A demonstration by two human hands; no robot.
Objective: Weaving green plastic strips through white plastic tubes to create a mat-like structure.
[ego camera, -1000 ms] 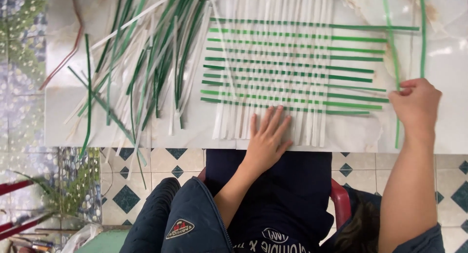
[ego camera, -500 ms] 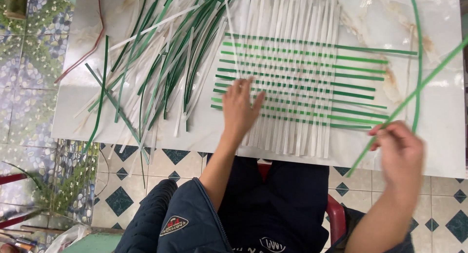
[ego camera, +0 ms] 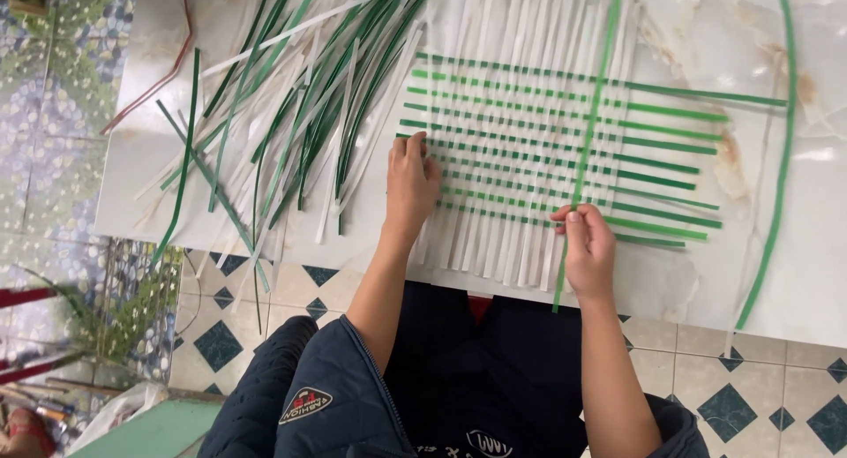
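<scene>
Now your right hand [ego camera: 587, 251] pinches a long green strip [ego camera: 593, 114] between thumb and fingertips, its grip clenched on the strip near its lower end. The strip runs from the near table edge up across the woven mat [ego camera: 529, 158] toward the far side. Your left hand [ego camera: 412, 183] lies flat with fingers spread on the left edge of the mat, grasping nothing, only pressing the white strips [ego camera: 494, 237] down.

I think the strip could slip sideways and lie crooked over the green cross strips [ego camera: 662, 149], because it is long and held at one end only. If the left hand lifts, the loose white strips near you may shift and open the weave. The right wrist is bent a little upward, the forearm coming from the near side. The loose pile of strips [ego camera: 291, 105] lies left on the table [ego camera: 794, 281].
</scene>
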